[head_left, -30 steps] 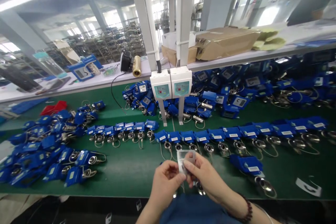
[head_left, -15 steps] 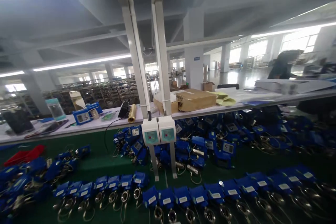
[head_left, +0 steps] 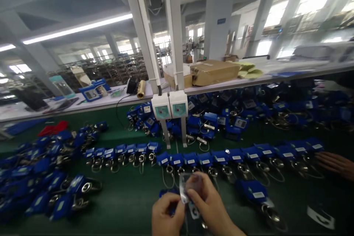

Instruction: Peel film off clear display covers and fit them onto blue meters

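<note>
My left hand (head_left: 166,215) and my right hand (head_left: 210,206) meet at the bottom middle, over the green bench (head_left: 129,195). Together they pinch a small clear label sheet (head_left: 186,188) held upright between the fingers. A blue device (head_left: 168,193) lies just under and behind my hands, mostly hidden. Right behind them runs a row of blue labelled devices (head_left: 204,159) with metal rings and wire loops. Another person's hand (head_left: 336,164) rests at the right end of that row.
A pile of blue devices (head_left: 47,177) fills the left of the bench and another pile (head_left: 235,112) sits under the white shelf (head_left: 110,99). Two white posts with small control boxes (head_left: 170,108) stand mid-bench. A single blue device (head_left: 256,193) lies at the right; cardboard boxes (head_left: 212,72) sit on the shelf.
The view tipped up toward the hall, taking my hands out of sight, then dropped back down. My hands hold the clear sheet as before. Another person's hand now shows at the right.
</note>
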`<state>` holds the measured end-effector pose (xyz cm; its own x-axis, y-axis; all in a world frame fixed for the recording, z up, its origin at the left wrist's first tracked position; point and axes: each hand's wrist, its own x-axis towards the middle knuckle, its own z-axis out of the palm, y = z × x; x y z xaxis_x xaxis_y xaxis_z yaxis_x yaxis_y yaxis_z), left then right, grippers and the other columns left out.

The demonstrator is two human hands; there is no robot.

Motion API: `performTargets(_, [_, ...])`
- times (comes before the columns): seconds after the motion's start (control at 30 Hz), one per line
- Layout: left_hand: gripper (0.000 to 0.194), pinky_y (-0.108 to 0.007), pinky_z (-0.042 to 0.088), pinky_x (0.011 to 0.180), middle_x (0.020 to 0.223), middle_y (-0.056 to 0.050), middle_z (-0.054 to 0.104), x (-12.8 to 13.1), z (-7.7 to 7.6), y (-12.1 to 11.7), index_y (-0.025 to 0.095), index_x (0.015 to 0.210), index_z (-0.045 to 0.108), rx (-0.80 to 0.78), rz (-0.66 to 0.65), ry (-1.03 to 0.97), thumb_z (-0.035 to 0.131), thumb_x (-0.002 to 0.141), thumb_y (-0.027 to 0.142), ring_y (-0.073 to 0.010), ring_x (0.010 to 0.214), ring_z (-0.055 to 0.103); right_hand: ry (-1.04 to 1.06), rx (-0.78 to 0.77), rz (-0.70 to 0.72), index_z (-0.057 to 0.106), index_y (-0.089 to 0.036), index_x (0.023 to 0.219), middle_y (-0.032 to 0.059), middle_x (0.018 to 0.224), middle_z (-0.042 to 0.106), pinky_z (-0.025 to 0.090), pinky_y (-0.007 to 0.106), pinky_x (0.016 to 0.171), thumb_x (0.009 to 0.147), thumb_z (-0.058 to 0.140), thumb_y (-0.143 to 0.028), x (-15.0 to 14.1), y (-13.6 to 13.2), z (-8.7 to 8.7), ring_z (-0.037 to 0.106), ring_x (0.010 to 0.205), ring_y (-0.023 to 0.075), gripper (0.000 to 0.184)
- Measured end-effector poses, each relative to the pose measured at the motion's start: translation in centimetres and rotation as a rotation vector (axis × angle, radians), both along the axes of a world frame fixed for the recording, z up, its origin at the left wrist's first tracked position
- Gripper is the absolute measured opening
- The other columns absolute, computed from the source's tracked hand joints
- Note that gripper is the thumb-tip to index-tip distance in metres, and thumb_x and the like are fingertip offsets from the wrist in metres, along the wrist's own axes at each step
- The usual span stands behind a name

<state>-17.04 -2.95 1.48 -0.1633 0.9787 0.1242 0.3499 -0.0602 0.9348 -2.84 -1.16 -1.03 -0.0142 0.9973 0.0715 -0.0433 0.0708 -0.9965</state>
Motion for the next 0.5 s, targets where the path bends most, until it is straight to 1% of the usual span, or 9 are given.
performTargets(0.07, [0.021, -0.023, 0.048, 0.059, 0.059, -0.002, 0.064, -0.1, 0.3, 0.0, 0.020, 0.058, 0.063, 0.060, 0.019, 0.067, 0.060, 0.074, 0.033, -0.0155, 0.058, 0.058, -0.002, -0.025, -0.021, 0.043, -0.022, 0.117, 0.0082, 0.104, 0.058, 0.048, 0.028, 0.062, 0.074, 0.065, -0.046, 0.3, 0.1, 0.8, 0.055, 0.067, 0.0142, 0.053])
performTargets(0.1, [0.019, -0.023, 0.047, 0.059, 0.059, -0.002, 0.063, -0.1, 0.4, 0.0, 0.020, 0.057, 0.062, 0.096, 0.015, 0.106, 0.059, 0.074, 0.030, -0.0153, 0.058, 0.058, 0.002, -0.022, 0.028, 0.045, -0.022, 0.117, 0.0079, 0.104, 0.057, 0.048, 0.028, 0.061, 0.072, 0.067, -0.046, 0.4, 0.0, 1.1, 0.055, 0.068, 0.0145, 0.055])
performTargets(0.17, [0.017, -0.023, 0.046, 0.059, 0.060, -0.002, 0.063, -0.2, 0.6, -0.1, 0.021, 0.057, 0.059, 0.166, -0.019, 0.166, 0.059, 0.074, 0.025, -0.0150, 0.059, 0.058, 0.000, -0.015, 0.203, 0.055, -0.020, 0.104, 0.0061, 0.096, 0.059, 0.049, 0.028, 0.063, 0.071, 0.067, -0.046, 0.2, -0.2, 1.7, 0.056, 0.073, 0.0169, 0.044])
performTargets(0.2, [0.017, -0.023, 0.047, 0.060, 0.061, -0.002, 0.064, -0.2, 0.6, -0.1, 0.021, 0.057, 0.058, 0.187, -0.039, 0.185, 0.058, 0.074, 0.024, -0.0150, 0.059, 0.058, -0.006, -0.026, 0.265, 0.060, -0.020, 0.094, 0.0048, 0.088, 0.060, 0.048, 0.028, 0.064, 0.073, 0.065, -0.047, 0.1, -0.2, 1.9, 0.057, 0.074, 0.0178, 0.035])
performTargets(0.23, [0.017, -0.023, 0.047, 0.061, 0.062, -0.002, 0.065, -0.1, 0.6, -0.1, 0.021, 0.058, 0.058, 0.195, -0.056, 0.197, 0.057, 0.075, 0.023, -0.0152, 0.061, 0.059, -0.008, -0.050, 0.286, 0.062, -0.019, 0.082, 0.0036, 0.079, 0.060, 0.048, 0.028, 0.063, 0.075, 0.063, -0.049, -0.1, -0.3, 2.1, 0.057, 0.072, 0.0177, 0.031])
performTargets(0.3, [0.018, -0.024, 0.047, 0.065, 0.065, -0.003, 0.067, -0.1, 0.5, -0.1, 0.021, 0.060, 0.058, 0.179, -0.093, 0.202, 0.055, 0.078, 0.021, -0.0158, 0.064, 0.061, 0.029, -0.141, 0.234, 0.060, -0.018, 0.068, 0.0011, 0.063, 0.058, 0.047, 0.027, 0.058, 0.078, 0.058, -0.054, -0.5, -0.1, 2.1, 0.056, 0.060, 0.0156, 0.038])
performTargets(0.37, [0.017, -0.025, 0.048, 0.069, 0.069, -0.003, 0.068, -0.1, 0.2, -0.2, 0.022, 0.064, 0.060, 0.146, -0.131, 0.184, 0.052, 0.080, 0.020, -0.0166, 0.068, 0.062, 0.157, -0.261, 0.192, 0.059, -0.017, 0.063, -0.0003, 0.054, 0.055, 0.046, 0.026, 0.053, 0.074, 0.060, -0.060, -0.7, 0.2, 1.9, 0.053, 0.051, 0.0135, 0.044])
performTargets(0.43, [0.016, -0.026, 0.048, 0.072, 0.076, -0.004, 0.070, -0.2, -0.2, -0.2, 0.021, 0.067, 0.061, 0.124, -0.163, 0.158, 0.051, 0.080, 0.020, -0.0177, 0.075, 0.064, 0.323, -0.390, 0.170, 0.061, -0.016, 0.064, 0.0001, 0.056, 0.057, 0.045, 0.024, 0.049, 0.066, 0.068, -0.061, -1.0, 0.7, 1.5, 0.052, 0.050, 0.0120, 0.046])
performTargets(0.5, [0.016, -0.027, 0.048, 0.077, 0.083, -0.006, 0.071, -0.3, -0.6, -0.2, 0.021, 0.067, 0.061, 0.112, -0.172, 0.141, 0.051, 0.080, 0.021, -0.0189, 0.081, 0.064, 0.457, -0.508, 0.143, 0.061, -0.015, 0.065, 0.0000, 0.058, 0.057, 0.043, 0.021, 0.046, 0.057, 0.076, -0.058, -1.2, 1.2, 1.1, 0.050, 0.050, 0.0102, 0.046])
